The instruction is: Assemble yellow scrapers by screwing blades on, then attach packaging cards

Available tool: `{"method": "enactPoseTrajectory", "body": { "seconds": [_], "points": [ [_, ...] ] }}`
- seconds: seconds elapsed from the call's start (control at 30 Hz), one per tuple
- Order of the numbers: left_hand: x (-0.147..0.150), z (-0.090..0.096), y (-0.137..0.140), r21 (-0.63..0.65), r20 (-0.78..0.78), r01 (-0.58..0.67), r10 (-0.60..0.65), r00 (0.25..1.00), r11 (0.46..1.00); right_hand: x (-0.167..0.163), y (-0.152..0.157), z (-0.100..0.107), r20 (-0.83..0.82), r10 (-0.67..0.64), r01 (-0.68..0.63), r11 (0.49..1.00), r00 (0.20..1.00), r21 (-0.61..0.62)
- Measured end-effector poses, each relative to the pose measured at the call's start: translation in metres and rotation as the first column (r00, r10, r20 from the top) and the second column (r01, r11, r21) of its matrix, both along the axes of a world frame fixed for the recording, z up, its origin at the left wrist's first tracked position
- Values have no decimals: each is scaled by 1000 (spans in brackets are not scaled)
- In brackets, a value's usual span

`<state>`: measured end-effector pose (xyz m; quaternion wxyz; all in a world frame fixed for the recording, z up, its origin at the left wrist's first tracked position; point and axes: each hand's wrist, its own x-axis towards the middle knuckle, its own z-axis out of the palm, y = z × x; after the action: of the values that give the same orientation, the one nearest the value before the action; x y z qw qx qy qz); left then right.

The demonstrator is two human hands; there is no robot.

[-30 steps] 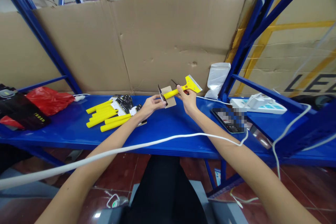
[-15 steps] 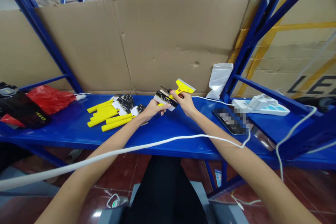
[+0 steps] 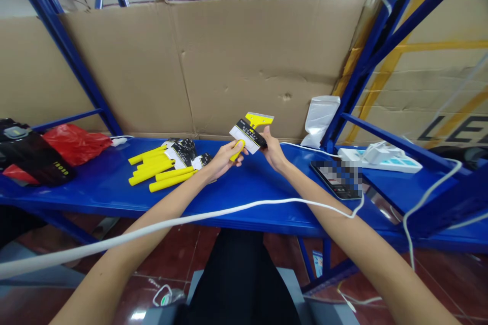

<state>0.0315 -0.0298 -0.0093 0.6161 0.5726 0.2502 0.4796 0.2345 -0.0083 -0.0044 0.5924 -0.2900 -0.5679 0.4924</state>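
Note:
My left hand (image 3: pixel 227 157) is closed around the yellow handle (image 3: pixel 238 149) of a scraper. Its flat yellow head (image 3: pixel 259 119) with a metal blade edge points up and away from me. A black-and-white printed card (image 3: pixel 247 136) sits across the scraper between head and handle. On the right, my right hand (image 3: pixel 273 150) is closed beside the card, thumb raised near the scraper head. A dark handle (image 3: pixel 262 140), seemingly of a screwdriver, shows in that hand; its shaft is hidden now. More yellow-handled scrapers (image 3: pixel 152 168) with black-and-white cards lie left of my left hand.
A white cable (image 3: pixel 229 209) crosses in front of my forearms. To the right lie a phone (image 3: pixel 335 179) and a white power strip (image 3: pixel 381 158). A red plastic bag (image 3: pixel 78 143) and a black bag (image 3: pixel 34 155) stand left. Cardboard (image 3: pixel 267 61) walls the shelf's back.
The scraper and card have shifted slightly left and turned, with more of the card's white part facing me. The thin dark shaft that showed at the right hand is now hidden.

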Motion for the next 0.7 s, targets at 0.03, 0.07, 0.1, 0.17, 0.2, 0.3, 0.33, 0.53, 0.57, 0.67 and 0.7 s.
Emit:
{"method": "enactPoseTrajectory", "body": {
  "seconds": [0.03,0.07,0.1,0.17,0.2,0.3,0.33,0.53,0.57,0.67,0.7],
  "points": [
    [-1,1,0,6,8,3,-3,1000,1000,0,0,0,3,-9,9,1000,1000,1],
    [-1,2,-1,12,14,6,-6,1000,1000,-1,1,0,7,-27,27,1000,1000,8],
    [-2,2,-1,18,17,7,-8,1000,1000,-1,1,-1,8,-52,52,999,999,17],
    [-3,4,-1,34,22,-2,1,1000,999,-1,4,-2,0,-101,101,995,995,28],
    [-3,4,-1,41,26,-11,10,1000,999,-1,5,-3,-5,-119,120,992,993,30],
    [-4,6,-2,53,49,-41,39,998,998,0,9,-5,-4,-145,145,989,989,29],
    [-5,6,-2,55,58,-52,49,997,997,1,10,-6,3,-140,140,990,990,28],
    [-5,5,0,61,27,-79,77,997,995,-4,6,-11,52,-61,59,998,997,34],
    [-5,4,0,65,10,-72,71,997,995,-5,5,-11,50,-54,53,998,997,38],
    [-2,0,3,99,-47,-60,65,997,993,-6,4,-9,36,-58,56,997,998,52],
    [-2,-2,4,118,-72,-62,71,995,991,-5,4,-8,32,-64,62,996,997,57]
  ]
}}
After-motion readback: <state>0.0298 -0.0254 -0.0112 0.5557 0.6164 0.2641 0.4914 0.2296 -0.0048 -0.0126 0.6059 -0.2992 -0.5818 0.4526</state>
